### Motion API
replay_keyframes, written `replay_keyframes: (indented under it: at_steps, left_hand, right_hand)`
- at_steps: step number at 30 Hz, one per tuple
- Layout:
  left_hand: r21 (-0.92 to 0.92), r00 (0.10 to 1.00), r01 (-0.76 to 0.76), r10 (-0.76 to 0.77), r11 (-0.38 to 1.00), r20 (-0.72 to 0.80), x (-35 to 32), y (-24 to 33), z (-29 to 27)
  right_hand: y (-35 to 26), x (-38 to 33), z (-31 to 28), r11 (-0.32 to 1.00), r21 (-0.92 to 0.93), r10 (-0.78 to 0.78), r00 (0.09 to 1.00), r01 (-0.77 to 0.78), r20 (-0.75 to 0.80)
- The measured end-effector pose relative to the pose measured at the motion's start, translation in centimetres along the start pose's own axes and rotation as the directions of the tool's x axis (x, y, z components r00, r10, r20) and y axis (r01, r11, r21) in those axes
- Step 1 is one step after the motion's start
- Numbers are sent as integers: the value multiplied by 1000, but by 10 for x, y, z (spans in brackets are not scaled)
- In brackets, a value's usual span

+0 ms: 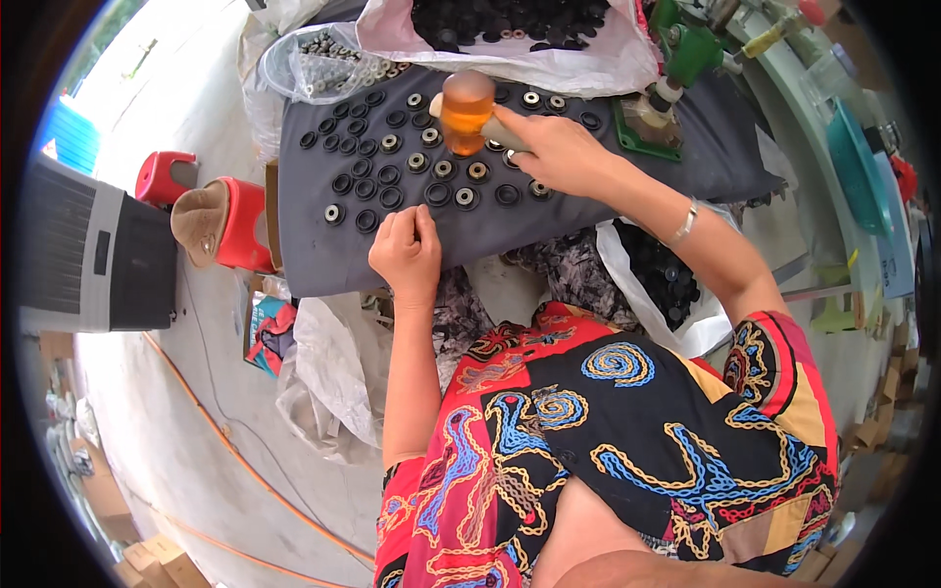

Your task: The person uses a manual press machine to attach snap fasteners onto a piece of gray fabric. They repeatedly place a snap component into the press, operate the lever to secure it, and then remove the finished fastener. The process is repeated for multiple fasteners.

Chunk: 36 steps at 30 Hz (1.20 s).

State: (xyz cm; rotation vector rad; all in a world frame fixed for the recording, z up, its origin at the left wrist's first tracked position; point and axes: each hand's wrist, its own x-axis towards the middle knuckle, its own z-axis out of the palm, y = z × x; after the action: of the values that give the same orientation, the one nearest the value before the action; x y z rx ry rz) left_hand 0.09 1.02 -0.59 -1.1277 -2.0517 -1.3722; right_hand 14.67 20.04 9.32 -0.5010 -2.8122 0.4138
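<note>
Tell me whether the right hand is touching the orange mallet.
Touching. The head view shows the right hand wrapped around the handle of the orange mallet, no gap between them.

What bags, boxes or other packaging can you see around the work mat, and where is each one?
White plastic bag: top of the mat, open, full of black rings.
Clear plastic bag: mat's top left corner, holding small metal parts.
White bag: beside the right forearm, black parts inside.
Cardboard boxes: floor, lower left, brown.
</note>
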Motion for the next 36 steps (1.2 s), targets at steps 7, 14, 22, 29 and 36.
replay_keyframes:
  at_steps: [7,14,22,29,36]
  left_hand:
    - [-1,1000,-18,18,1000,-2,-3,-3,3]
    - [-34,1000,-10,10,999,0,-4,-3,5]
    - [-30,999,-30,30,999,-16,2,-2,7]
    - [-44,1000,-1,0,999,-10,1,-2,5]
    - [-17,1000,9,-9,1000,4,-1,1,3]
  right_hand:
    - [-11,-29,2,995,-99,15,994,-5,104]
    - [-9,-33,3,998,-61,20,996,-15,83]
    - [-28,-48,1,996,-42,-77,993,81,90]
    - [-19,-31,-5,988,30,-151,987,149,55]
    - [-27,2,0,996,-26,-83,996,82,-37]
